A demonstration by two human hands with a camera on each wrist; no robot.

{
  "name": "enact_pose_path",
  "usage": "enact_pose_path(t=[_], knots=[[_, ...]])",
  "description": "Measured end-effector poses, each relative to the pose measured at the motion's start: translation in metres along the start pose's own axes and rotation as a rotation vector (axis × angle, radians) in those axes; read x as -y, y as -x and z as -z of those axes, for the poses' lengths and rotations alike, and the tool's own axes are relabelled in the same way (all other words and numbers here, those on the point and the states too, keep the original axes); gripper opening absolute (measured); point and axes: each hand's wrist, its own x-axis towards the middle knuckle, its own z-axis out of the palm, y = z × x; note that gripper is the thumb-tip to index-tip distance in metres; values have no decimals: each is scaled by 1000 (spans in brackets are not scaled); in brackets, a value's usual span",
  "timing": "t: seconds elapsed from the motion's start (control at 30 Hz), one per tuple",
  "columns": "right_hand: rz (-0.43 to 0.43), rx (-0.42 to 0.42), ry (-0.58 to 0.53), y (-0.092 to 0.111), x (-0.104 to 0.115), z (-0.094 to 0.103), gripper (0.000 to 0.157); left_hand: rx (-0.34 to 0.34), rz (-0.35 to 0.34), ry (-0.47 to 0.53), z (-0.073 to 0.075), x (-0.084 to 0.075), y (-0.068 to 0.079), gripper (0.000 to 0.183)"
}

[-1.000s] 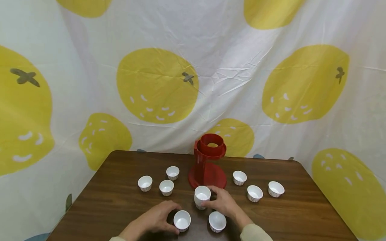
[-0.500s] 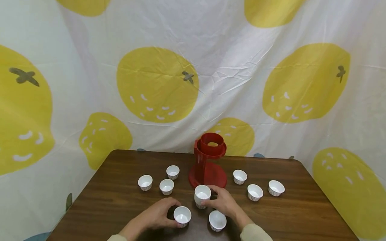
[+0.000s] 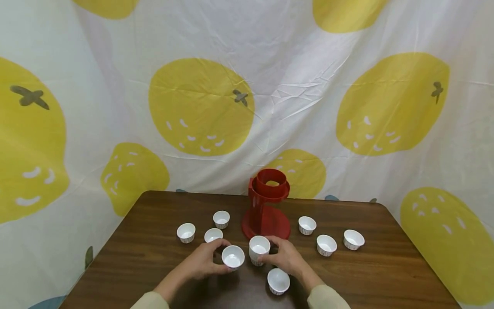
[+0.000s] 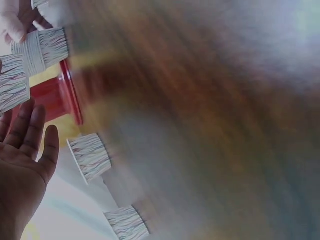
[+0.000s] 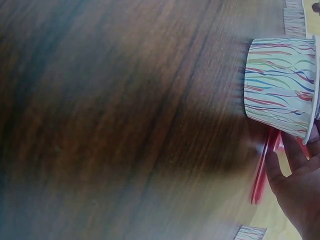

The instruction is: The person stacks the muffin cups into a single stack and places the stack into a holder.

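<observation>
My left hand [image 3: 206, 260] pinches a small white paper cup [image 3: 233, 256] between thumb and fingers, held up off the table. Thin coloured wavy lines run over the outside of this cup [image 4: 14, 84]. Just to its right, my right hand [image 3: 283, 256] grips a stack of nested paper cups [image 3: 259, 246] that stands on the table. Ribbed rims show along the stack [image 4: 42, 49] in the left wrist view. One loose cup [image 3: 278, 281] stands upright in front of the right hand; this cup [image 5: 280, 85] hides part of the fingers in the right wrist view.
A red stand with a ring-shaped top [image 3: 270, 201] rises behind the stack. Three paper cups, one partly covered by the left hand, stand at left [image 3: 186, 233]; three more [image 3: 326, 245] stand at right. A lemon-print cloth [image 3: 293, 103] hangs behind the brown table [image 3: 127, 262].
My left hand has closed on the front left cup, lifted it and carried it forward beside the stack. The right hand stays at the stack.
</observation>
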Motion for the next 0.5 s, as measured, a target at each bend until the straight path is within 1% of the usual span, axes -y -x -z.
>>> enact_pose_path(t=[0.1,0.23,0.37,0.5], knots=[[-6,8,-14,0,0,0,59,-32,8,-14,2,-1,-4,49],[-11,12,-26,0,1,0,60,-60,32,-7,5,0,-12,50],[-11,13,-22,0,1,0,60,-74,35,39,7,-1,-22,51],[-9,16,-15,-1,1,0,60,-69,35,93,8,-4,-31,51]])
